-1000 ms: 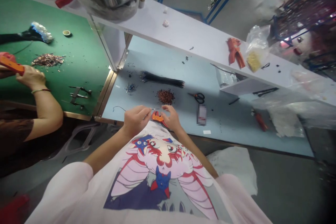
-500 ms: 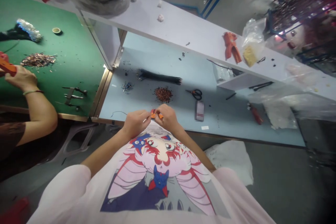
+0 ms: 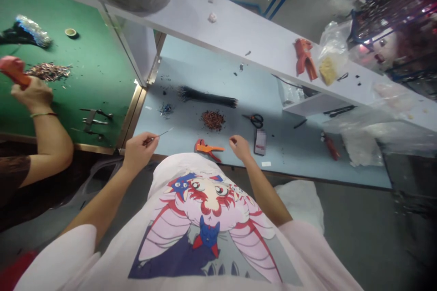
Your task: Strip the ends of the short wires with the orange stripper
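My left hand (image 3: 140,149) is closed at the table's front edge, pinching a thin dark wire (image 3: 164,133) whose pale tip points right. My right hand (image 3: 241,146) hovers by the table, fingers curled together; whatever they hold, if anything, is too small to make out. Between my hands lie orange and red wire strippers (image 3: 208,148), touched by neither. Just beyond them is a heap of brown-red clippings (image 3: 213,120). Behind the heap lies a bundle of black wires (image 3: 208,96). Black-handled scissors (image 3: 255,121) and a phone (image 3: 260,141) are near my right hand.
A co-worker's hand (image 3: 34,93) grips a red-orange tool over the green table (image 3: 102,72) at left. A raised white shelf (image 3: 259,36) crosses the back, bearing another red tool (image 3: 305,59) and plastic bags. Red-handled pliers (image 3: 331,146) lie at right.
My hands have moved apart from the wire strippers, which now lie on the table. My left hand went left with the wire, my right hand to the right. The co-worker's tool tilted upward.
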The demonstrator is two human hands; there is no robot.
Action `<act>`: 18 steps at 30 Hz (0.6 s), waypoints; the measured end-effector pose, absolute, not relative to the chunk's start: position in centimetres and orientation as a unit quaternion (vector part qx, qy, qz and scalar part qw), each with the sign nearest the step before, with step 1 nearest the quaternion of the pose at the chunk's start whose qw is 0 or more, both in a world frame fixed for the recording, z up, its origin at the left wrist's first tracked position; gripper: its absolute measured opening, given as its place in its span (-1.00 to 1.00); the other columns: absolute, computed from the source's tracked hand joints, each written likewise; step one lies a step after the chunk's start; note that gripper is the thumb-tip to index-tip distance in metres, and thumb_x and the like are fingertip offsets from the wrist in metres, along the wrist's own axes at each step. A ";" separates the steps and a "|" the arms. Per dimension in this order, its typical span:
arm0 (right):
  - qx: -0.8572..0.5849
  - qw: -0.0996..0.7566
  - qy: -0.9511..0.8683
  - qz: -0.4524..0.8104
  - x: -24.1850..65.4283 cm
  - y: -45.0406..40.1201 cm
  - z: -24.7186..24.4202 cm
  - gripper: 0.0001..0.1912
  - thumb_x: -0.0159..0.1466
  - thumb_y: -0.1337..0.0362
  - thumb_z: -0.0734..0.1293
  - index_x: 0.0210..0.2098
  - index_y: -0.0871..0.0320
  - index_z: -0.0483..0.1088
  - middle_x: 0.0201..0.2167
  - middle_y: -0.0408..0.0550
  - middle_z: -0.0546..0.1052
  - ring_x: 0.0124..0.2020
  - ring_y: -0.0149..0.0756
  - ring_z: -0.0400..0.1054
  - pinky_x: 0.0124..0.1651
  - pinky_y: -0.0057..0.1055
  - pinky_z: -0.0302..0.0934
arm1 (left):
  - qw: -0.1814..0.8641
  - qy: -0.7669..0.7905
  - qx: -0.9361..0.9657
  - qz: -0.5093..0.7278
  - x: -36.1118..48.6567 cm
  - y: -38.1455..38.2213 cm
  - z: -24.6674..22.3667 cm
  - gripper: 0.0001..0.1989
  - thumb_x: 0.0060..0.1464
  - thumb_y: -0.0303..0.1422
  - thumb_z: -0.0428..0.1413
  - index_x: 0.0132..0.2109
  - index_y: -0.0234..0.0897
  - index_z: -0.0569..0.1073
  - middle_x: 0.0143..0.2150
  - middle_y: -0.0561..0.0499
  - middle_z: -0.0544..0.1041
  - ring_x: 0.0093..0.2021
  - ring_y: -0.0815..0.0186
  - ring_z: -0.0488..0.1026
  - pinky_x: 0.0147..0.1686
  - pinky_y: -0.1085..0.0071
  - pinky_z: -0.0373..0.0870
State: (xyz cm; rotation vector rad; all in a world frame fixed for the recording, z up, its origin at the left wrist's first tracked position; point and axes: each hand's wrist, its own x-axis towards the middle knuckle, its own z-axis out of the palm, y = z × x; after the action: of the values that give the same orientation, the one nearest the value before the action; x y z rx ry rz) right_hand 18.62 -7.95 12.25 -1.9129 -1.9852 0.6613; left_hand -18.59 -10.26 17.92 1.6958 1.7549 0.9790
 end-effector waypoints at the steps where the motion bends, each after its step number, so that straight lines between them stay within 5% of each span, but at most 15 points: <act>1: -0.666 0.139 -0.693 0.240 18.4 -7.4 11.4 -0.83 0.10 0.38 0.18 -0.37 0.20 0.39 -0.41 -0.01 0.46 -0.36 -0.27 0.31 -0.20 -0.35 0.18 | 0.286 0.646 0.606 0.365 -18.4 -10.0 17.9 -0.87 0.01 -0.31 0.10 -0.38 -0.27 0.47 -0.58 0.12 0.36 -0.55 0.45 0.26 -0.50 0.52 0.18; 7: -0.689 0.096 -0.673 0.251 14.6 -3.4 7.0 -0.54 0.13 0.47 0.13 0.03 0.28 0.29 -0.08 0.09 0.45 -0.13 -0.30 0.33 -0.01 -0.37 0.14 | 0.412 0.630 0.526 0.396 -13.6 -10.0 17.8 -0.78 0.00 -0.24 0.10 -0.32 -0.32 0.49 -0.66 0.18 0.21 -0.62 0.49 0.12 -0.59 0.54 0.09; 12: -0.659 0.019 -0.696 0.282 13.5 -6.7 6.0 -0.60 0.13 0.28 0.29 -0.03 0.24 0.35 -0.05 0.10 0.44 -0.05 -0.20 0.28 0.01 -0.33 0.11 | 0.438 0.618 0.485 0.437 -12.6 -10.0 18.0 -0.79 -0.01 -0.25 0.10 -0.30 -0.33 0.47 -0.67 0.19 0.14 -0.64 0.51 0.05 -0.62 0.55 0.04; 14: -0.649 -0.014 -0.705 0.287 13.2 -9.3 5.8 -0.47 0.05 0.19 0.38 0.00 0.21 0.32 -0.02 0.10 0.41 -0.01 -0.12 0.24 0.02 -0.28 0.09 | 0.454 0.611 0.470 0.447 -12.6 -9.7 17.9 -0.80 -0.02 -0.25 0.12 -0.34 -0.32 0.46 -0.67 0.19 0.16 -0.64 0.50 0.07 -0.62 0.55 0.03; 18: -0.670 -0.048 -0.690 0.268 12.8 -12.2 5.7 -0.45 0.08 0.24 0.36 0.05 0.22 0.24 0.06 0.19 0.30 0.09 -0.05 0.11 0.09 -0.15 -0.04 | 0.500 0.586 0.447 0.454 -12.3 -8.9 17.7 -0.81 -0.04 -0.25 0.13 -0.35 -0.31 0.44 -0.65 0.17 0.22 -0.65 0.51 0.10 -0.64 0.55 0.02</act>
State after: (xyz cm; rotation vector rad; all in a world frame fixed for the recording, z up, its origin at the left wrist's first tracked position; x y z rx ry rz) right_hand 12.76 -12.17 5.68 -2.1725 -2.2369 0.8682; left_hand -12.29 -8.93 17.71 1.0819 1.4173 1.0986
